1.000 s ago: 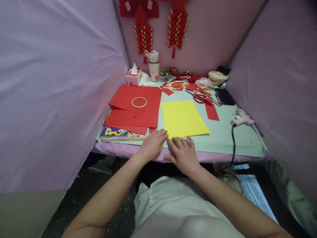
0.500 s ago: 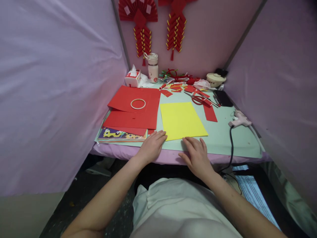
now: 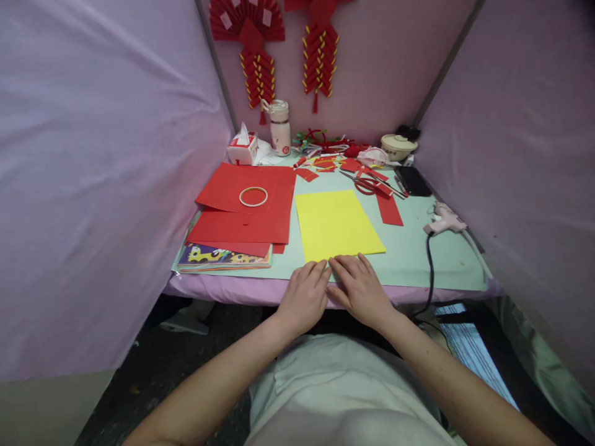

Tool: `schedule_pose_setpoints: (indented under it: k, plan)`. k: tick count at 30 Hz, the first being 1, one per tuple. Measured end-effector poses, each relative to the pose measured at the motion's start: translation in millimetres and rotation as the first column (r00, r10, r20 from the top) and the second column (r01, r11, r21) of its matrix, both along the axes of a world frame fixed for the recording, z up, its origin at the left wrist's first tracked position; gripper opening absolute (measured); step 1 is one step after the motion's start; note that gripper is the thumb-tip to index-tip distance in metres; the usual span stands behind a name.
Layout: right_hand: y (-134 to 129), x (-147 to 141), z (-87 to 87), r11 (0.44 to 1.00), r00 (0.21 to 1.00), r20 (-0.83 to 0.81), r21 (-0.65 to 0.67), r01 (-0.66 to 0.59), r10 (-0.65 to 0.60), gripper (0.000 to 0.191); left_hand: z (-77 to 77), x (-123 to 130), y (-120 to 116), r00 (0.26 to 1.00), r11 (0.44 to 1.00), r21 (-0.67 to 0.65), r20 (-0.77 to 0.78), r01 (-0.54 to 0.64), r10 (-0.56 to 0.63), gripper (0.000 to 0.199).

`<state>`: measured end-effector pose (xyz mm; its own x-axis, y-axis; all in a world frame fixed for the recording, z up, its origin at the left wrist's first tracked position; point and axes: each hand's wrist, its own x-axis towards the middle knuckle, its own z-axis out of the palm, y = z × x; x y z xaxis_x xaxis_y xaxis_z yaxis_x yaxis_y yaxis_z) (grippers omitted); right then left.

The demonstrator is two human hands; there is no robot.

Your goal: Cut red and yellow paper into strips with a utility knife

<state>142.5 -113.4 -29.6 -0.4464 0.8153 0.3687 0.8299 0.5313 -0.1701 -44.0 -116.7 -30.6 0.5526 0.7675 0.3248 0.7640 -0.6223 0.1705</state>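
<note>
A yellow sheet (image 3: pixel 339 224) lies flat on the pale green table mat (image 3: pixel 404 263), near its front edge. My left hand (image 3: pixel 305 294) is at the sheet's near edge, its fingertips touching the edge. Right beside it, my right hand (image 3: pixel 360 286) rests its fingers on the same edge, toward the middle. The fingers of both hands are extended, and the two hands nearly meet. Neither hand grasps anything that I can see.
Red sheets (image 3: pixel 267 226) with a white ring (image 3: pixel 253 197) lie left, over patterned paper (image 3: pixel 223 255). Scissors (image 3: pixel 365 184), red scraps (image 3: pixel 389 209) and a phone (image 3: pixel 413 181) are behind. A glue gun (image 3: pixel 445 218) sits right; a bottle (image 3: pixel 280 130) stands at the back.
My left hand has moved right, from the sheet's left corner toward the middle of its near edge. My right hand has shifted slightly left, closer to it. The view has shifted a little.
</note>
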Motion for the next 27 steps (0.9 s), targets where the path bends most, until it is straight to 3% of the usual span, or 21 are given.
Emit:
schedule_pose_setpoints:
  k: [17,27]
  plan:
    - [0.4,-1.8,4.7,0.999,0.997,0.070,0.002,0.036,-0.036,0.048,5.6,1.4,0.0,0.997,0.999,0.003,-0.075,-0.033,0.033,0.046]
    - [0.8,-1.4,3.1,0.999,0.999,0.002,-0.038,0.036,-0.036,0.047,2.2,0.3,0.0,0.998,0.999,0.038,-0.051,-0.032,0.034,0.045]
